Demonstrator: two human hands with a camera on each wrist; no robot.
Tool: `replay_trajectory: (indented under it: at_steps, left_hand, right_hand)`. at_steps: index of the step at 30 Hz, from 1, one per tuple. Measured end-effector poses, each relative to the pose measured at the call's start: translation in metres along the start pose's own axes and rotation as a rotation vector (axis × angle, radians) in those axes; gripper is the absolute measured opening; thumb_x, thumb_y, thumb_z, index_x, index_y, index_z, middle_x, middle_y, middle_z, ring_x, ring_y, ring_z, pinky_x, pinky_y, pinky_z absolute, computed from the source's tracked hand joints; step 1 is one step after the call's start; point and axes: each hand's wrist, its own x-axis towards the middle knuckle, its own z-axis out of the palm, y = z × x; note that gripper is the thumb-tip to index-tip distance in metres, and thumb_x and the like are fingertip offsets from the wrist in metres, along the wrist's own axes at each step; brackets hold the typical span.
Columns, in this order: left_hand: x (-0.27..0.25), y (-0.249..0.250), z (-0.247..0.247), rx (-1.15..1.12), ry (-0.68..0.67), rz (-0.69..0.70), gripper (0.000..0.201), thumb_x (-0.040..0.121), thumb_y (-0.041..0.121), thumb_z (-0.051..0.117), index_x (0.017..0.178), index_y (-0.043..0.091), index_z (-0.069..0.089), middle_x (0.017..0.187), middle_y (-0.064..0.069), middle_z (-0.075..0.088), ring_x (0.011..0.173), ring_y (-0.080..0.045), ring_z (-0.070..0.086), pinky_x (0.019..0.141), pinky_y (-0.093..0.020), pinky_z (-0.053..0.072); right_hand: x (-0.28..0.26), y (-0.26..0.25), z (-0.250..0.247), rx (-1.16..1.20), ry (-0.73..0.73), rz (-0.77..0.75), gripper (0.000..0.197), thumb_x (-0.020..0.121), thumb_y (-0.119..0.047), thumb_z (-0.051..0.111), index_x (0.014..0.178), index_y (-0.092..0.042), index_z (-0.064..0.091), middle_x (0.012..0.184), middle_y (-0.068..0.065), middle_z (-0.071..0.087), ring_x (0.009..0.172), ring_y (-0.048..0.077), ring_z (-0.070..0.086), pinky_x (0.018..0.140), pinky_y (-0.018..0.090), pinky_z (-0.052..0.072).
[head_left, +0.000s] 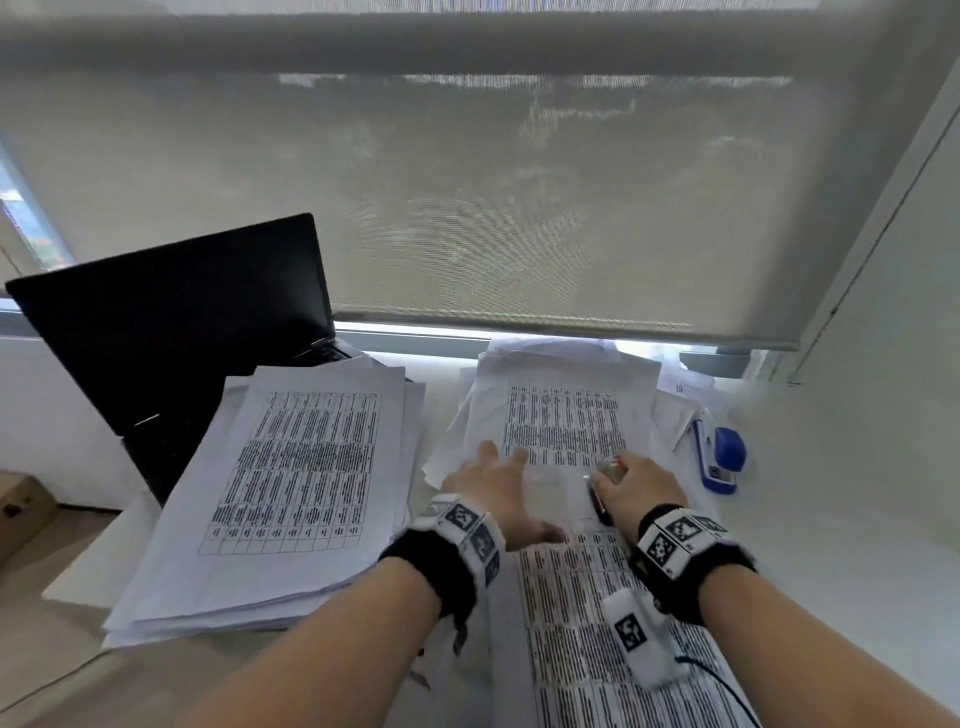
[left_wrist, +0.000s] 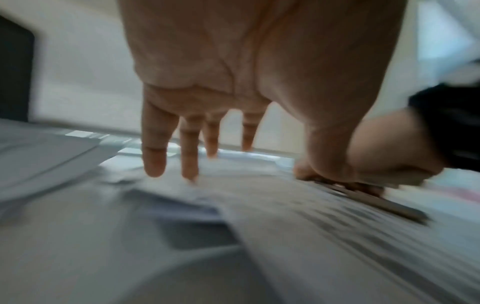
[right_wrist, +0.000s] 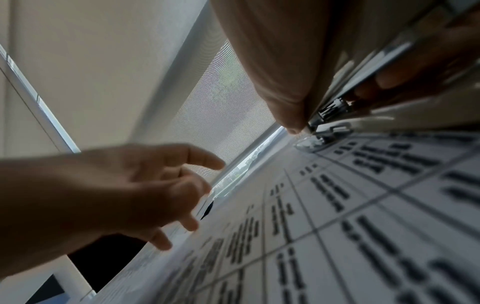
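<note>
Two hands were at the printed sheet: the left hand was spread, fingers straight, over its top edge, and the right hand, just beside it, was curled round a pale stapler resting on that sheet, a blue stapler lying off right.

- Head view: high over the desk, facing forward and down toward the window blind. Mid-range, both forearms in frame.
- Left wrist view: directly under the left hand, looking along its fingers over the printed sheet. Blurred.
- Right wrist view: very close and low over the sheet, rolled sideways, looking along the right hand.
- All three views share the sheet, both hands and the stapler.
</note>
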Motion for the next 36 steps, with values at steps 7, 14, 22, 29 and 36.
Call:
replay_trajectory:
  at_steps: [7,14,22,29,36]
  left_hand:
    - [0.039,-0.025,0.001,-0.565,-0.003,-0.254,0.118,0.049,0.044,0.094,0.146,0.020,0.032,0.128,-0.004,0.059,0.117,-0.024,0.057,0.105,-0.038,0.046]
    - [0.038,-0.017,0.020,-0.928,0.075,-0.309,0.078,0.045,0.022,0.099,0.113,0.010,0.061,0.103,-0.002,0.068,0.099,-0.023,0.065,0.096,-0.040,0.053]
    - [0.034,-0.011,0.029,-0.931,0.007,-0.244,0.044,0.058,0.000,0.090,0.093,0.011,0.066,0.096,-0.007,0.070,0.088,-0.022,0.069,0.081,-0.033,0.059]
    - [0.027,-0.004,0.034,-0.731,0.097,-0.240,0.046,0.053,0.010,0.094,0.083,0.023,0.062,0.088,0.002,0.069,0.087,-0.017,0.067,0.080,-0.029,0.058]
    - [0.025,0.002,0.025,-0.574,-0.003,-0.351,0.052,0.053,0.027,0.096,0.092,0.014,0.064,0.091,-0.001,0.068,0.087,-0.020,0.066,0.082,-0.030,0.055]
  right_hand:
    - [-0.001,0.003,-0.001,0.038,0.024,-0.024,0.031,0.091,-0.042,0.054,0.107,-0.016,0.059,0.106,0.006,0.066,0.097,0.025,0.060,0.085,0.029,0.044]
    - [-0.002,0.006,0.001,0.076,0.035,-0.023,0.029,0.090,-0.044,0.056,0.103,-0.019,0.058,0.104,0.003,0.067,0.095,0.024,0.061,0.086,0.030,0.047]
    - [-0.004,0.007,-0.001,0.092,0.033,-0.017,0.032,0.090,-0.046,0.055,0.108,-0.020,0.058,0.106,0.002,0.066,0.095,0.023,0.060,0.087,0.031,0.046]
    - [-0.003,0.007,0.002,0.091,0.028,-0.011,0.031,0.090,-0.046,0.055,0.107,-0.021,0.057,0.104,0.001,0.067,0.093,0.022,0.061,0.088,0.032,0.048]
    - [0.006,0.016,-0.013,0.339,0.131,0.180,0.035,0.092,-0.038,0.053,0.113,-0.011,0.061,0.112,0.011,0.064,0.085,0.023,0.052,0.079,0.026,0.039]
